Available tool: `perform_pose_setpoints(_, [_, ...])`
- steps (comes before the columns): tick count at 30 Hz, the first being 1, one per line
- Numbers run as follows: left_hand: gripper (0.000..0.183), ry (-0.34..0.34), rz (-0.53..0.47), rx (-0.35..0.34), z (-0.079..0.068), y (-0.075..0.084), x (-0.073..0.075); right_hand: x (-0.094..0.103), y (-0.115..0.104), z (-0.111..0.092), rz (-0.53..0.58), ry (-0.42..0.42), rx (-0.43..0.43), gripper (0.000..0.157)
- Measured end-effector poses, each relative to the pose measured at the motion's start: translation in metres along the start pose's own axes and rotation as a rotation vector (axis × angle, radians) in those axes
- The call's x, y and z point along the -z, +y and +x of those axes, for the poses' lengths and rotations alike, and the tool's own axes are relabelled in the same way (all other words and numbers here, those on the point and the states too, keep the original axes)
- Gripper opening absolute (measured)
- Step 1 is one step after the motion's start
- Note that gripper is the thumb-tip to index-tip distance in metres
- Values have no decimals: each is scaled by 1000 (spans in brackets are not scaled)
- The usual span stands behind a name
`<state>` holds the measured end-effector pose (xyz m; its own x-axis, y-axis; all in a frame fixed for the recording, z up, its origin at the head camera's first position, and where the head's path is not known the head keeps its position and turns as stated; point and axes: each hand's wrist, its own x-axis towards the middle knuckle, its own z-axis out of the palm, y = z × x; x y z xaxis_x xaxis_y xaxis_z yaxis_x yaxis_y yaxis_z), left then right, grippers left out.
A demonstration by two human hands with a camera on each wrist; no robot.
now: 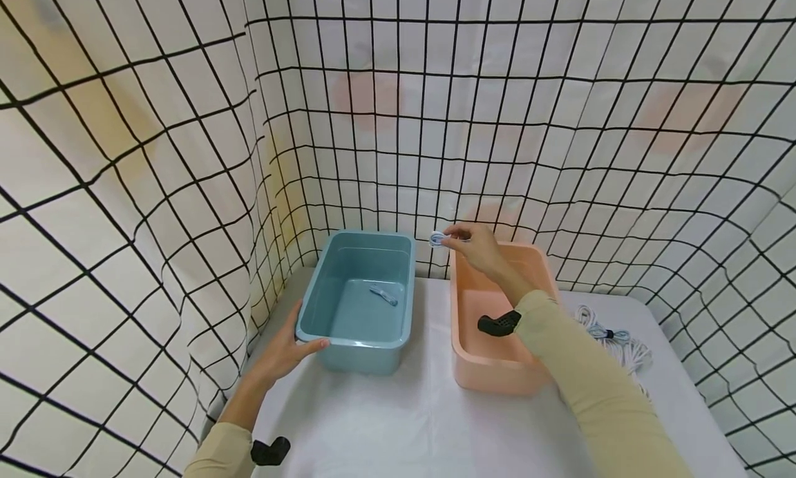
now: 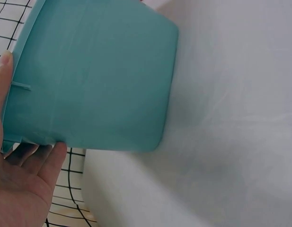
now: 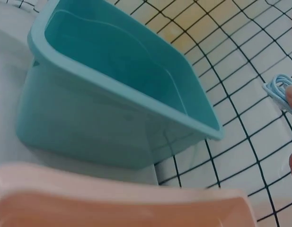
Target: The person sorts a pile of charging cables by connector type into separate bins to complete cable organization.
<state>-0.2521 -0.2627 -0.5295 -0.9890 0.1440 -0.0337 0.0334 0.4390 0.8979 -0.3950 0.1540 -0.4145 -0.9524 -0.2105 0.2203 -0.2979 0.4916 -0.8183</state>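
Observation:
A small coiled light-blue-and-white cable [image 1: 437,239] is pinched between the thumb and fingers of my right hand [image 1: 475,246], raised above the far left rim of the peach bin. The same coil [image 3: 279,87] shows at the right edge of the right wrist view. My left hand [image 1: 282,354] grips the near left corner of the blue bin [image 1: 367,342], its thumb on the front rim. In the left wrist view the fingers [image 2: 53,165] touch the bin's wall from below the rim. A slim pale-blue bundle [image 1: 383,295] lies on the blue bin's floor.
The peach bin [image 1: 497,367] stands right of the blue one, with a gap between them. White cord coils and a bundle with a black tie [image 1: 612,334] lie on the white-covered table [image 1: 398,423] at right. Black grid netting [image 1: 510,119] encloses the back and sides.

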Motion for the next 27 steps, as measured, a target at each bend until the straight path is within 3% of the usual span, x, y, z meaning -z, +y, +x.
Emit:
perform_pose_setpoints(16, [111,0,-36,-26,-1,1,2,-48,-19,28,-79,-49,95,19])
perform_pose_setpoints(27, [112,11,0,-16,1,-1,0,-85,-39,52,-64,-106,82,25])
